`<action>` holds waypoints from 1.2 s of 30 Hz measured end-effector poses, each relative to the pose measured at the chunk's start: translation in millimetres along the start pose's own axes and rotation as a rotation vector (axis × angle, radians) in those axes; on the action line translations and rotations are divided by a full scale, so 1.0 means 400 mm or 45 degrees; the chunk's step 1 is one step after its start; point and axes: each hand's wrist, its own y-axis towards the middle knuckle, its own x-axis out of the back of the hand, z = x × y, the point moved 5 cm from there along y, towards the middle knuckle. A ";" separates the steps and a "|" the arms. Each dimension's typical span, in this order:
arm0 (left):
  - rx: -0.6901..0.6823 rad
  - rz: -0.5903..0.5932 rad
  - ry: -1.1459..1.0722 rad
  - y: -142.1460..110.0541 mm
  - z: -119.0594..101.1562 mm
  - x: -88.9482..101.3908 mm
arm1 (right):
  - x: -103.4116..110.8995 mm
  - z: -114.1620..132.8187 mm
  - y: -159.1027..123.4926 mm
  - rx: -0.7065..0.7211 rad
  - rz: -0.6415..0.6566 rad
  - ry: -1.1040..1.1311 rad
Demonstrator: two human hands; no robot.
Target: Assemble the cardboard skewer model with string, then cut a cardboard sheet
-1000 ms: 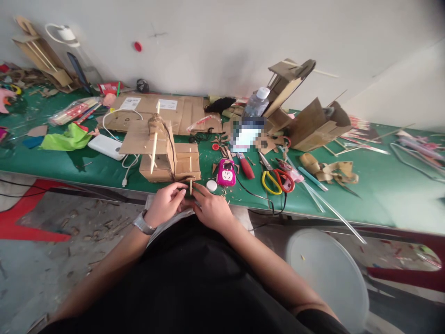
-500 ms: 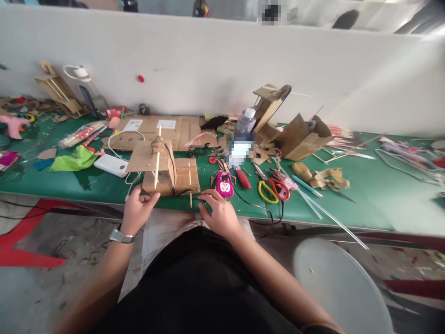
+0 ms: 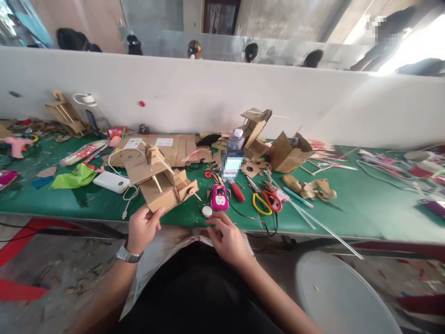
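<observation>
Cardboard model [image 3: 165,202] sat at the near edge of the green table [image 3: 299,225], ahead of the person and a bit off to the left. Its boxy base ran at a slant: the near left corner pointed down toward the left hand [image 3: 142,230], and the other end angled away to the right, with a pointed wooden stick [image 3: 196,195] poking out there. The flat cardboard top [image 3: 139,168] stuck out over the left side, and a dark cord [image 3: 176,192] ran down around the middle.

So the left hand was easily the closer one, and it had that near corner pinched, thumb up against the front. Honestly, I couldn't tell from this angle whether the base was flat on the table or tipped up a little, since the fingers underneath were mostly out of sight.

The right hand [image 3: 229,240] was well apart from the model, past its stick end. Fingers were loosely bent and not closed on anything I could see, with the tips right by a small white cap [image 3: 206,212] and just below a pink socket block [image 3: 219,199]. Scissors [image 3: 261,204] lay farther right, and a white power bank [image 3: 111,182] was over on the left, behind the model's overhang.
</observation>
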 end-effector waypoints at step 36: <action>-0.367 0.105 -0.196 -0.113 -0.280 -0.113 | 0.113 0.104 0.017 0.186 -0.109 0.037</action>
